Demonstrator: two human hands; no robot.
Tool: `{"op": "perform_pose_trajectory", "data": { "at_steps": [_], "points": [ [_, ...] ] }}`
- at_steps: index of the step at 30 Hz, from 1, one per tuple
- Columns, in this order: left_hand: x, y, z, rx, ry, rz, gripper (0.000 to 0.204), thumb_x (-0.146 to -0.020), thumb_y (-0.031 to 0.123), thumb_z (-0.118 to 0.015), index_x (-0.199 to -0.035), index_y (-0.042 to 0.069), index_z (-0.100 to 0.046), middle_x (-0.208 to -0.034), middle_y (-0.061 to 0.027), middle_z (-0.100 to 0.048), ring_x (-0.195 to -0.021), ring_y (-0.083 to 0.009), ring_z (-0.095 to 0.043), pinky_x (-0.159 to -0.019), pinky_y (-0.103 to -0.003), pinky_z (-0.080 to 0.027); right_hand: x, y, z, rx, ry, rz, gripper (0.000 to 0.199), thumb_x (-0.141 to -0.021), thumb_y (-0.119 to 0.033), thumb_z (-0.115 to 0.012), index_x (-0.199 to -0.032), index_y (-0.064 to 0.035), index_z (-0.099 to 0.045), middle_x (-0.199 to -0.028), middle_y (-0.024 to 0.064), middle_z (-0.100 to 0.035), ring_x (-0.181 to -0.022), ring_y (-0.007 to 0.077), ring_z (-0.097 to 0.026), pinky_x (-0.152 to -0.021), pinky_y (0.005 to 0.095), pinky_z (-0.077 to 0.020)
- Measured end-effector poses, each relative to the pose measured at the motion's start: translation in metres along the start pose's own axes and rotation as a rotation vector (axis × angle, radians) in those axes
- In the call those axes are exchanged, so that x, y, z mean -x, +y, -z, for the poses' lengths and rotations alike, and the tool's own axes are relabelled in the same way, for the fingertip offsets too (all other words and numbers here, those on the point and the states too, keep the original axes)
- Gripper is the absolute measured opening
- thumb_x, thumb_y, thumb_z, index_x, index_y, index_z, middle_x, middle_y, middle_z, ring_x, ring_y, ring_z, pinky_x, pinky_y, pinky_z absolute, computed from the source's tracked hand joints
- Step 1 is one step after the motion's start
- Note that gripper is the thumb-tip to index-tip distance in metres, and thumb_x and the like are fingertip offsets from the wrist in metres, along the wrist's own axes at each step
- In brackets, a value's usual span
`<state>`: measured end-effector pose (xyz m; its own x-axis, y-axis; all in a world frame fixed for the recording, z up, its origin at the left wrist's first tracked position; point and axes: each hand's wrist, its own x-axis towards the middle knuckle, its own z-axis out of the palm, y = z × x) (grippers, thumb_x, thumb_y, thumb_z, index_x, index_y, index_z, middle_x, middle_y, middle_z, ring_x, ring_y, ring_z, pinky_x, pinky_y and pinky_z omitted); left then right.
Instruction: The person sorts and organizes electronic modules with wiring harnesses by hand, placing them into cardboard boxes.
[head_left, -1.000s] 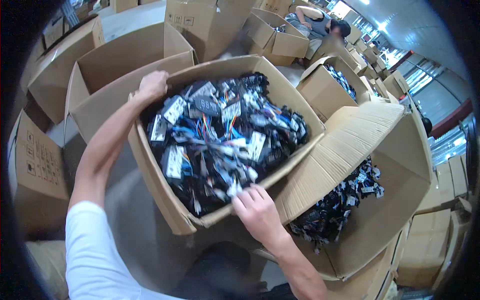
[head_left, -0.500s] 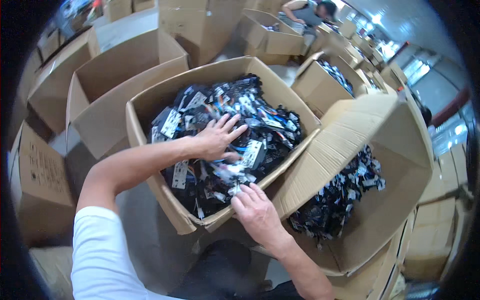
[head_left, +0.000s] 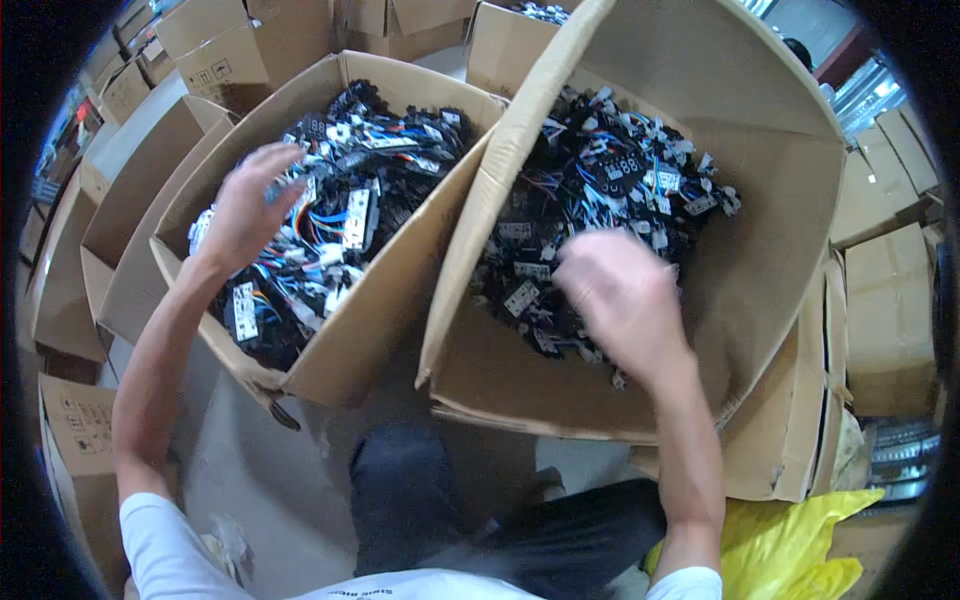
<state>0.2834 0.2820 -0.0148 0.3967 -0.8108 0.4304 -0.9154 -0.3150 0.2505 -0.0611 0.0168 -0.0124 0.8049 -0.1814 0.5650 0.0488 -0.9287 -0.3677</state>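
My left hand (head_left: 250, 205) is over the left cardboard box (head_left: 345, 345), fingers apart and somewhat blurred. Beneath it lies a heap of small black electronic modules (head_left: 325, 215) with white labels, white plugs and coloured wires. Over the right cardboard box (head_left: 765, 200) is my right hand (head_left: 625, 295), its fingers smeared by motion. A second heap of black wired modules (head_left: 620, 170) fills part of that box. Whether the right hand holds anything is not visible.
A raised cardboard flap (head_left: 505, 150) stands between the two boxes. More cardboard boxes (head_left: 130, 215) crowd the left side, and others (head_left: 890, 310) are stacked at the right. A yellow plastic bag (head_left: 790, 545) lies at the lower right.
The view has swung to the right. My right hand has gone from the left box's near edge to over the right box. My left hand has lifted off the heap's middle toward its left side.
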Motion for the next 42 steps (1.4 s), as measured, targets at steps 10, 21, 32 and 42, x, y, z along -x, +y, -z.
{"op": "perform_pose_trajectory", "data": {
  "at_steps": [10,21,32,42],
  "points": [
    [0.025,0.298,-0.082,0.571,-0.171,-0.024,0.017,-0.095,0.012,-0.071,-0.108,0.002,-0.072,-0.093,-0.0172,-0.073,-0.085,-0.0302,-0.074,-0.076,-0.039,-0.059,0.105,0.176,-0.086,0.351,-0.510,-0.684,0.040,-0.092,-0.043,-0.070,-0.096,-0.0027,-0.073,-0.098,0.0219,-0.073,-0.099,0.0402,-0.071,-0.085,0.0507,-0.0560],
    [0.039,0.352,-0.176,0.693,-0.028,-0.299,0.012,-0.094,0.017,-0.068,-0.094,0.005,-0.067,-0.077,-0.0122,-0.066,-0.073,-0.0318,-0.068,-0.065,-0.044,-0.055,0.041,0.219,-0.173,-0.031,-0.142,-0.949,0.061,-0.081,-0.040,-0.079,-0.118,0.0064,-0.064,-0.117,0.0278,-0.070,-0.112,0.0441,-0.066,-0.097,0.0475,-0.0530],
    [0.016,0.288,-0.188,0.879,0.241,-0.141,0.010,-0.092,0.010,-0.071,-0.097,0.002,-0.071,-0.078,-0.0177,-0.069,-0.071,-0.0340,-0.070,-0.064,-0.045,-0.056,0.073,0.107,-0.005,-0.837,-0.056,-1.121,0.016,-0.100,-0.016,-0.056,-0.102,-0.0012,-0.062,-0.091,0.0123,-0.069,-0.077,0.0215,-0.070,-0.068,0.0364,-0.0628],
    [0.008,0.285,-0.191,1.018,0.312,0.046,0.011,-0.089,0.002,-0.072,-0.099,-0.001,-0.071,-0.085,-0.0190,-0.071,-0.072,-0.0343,-0.071,-0.063,-0.042,-0.056,0.044,0.037,0.107,-0.354,0.035,-0.914,0.019,-0.101,-0.013,-0.055,-0.107,0.0023,-0.065,-0.075,0.0066,-0.066,-0.062,0.0135,-0.064,-0.058,0.0276,-0.0524]
  ]
}}
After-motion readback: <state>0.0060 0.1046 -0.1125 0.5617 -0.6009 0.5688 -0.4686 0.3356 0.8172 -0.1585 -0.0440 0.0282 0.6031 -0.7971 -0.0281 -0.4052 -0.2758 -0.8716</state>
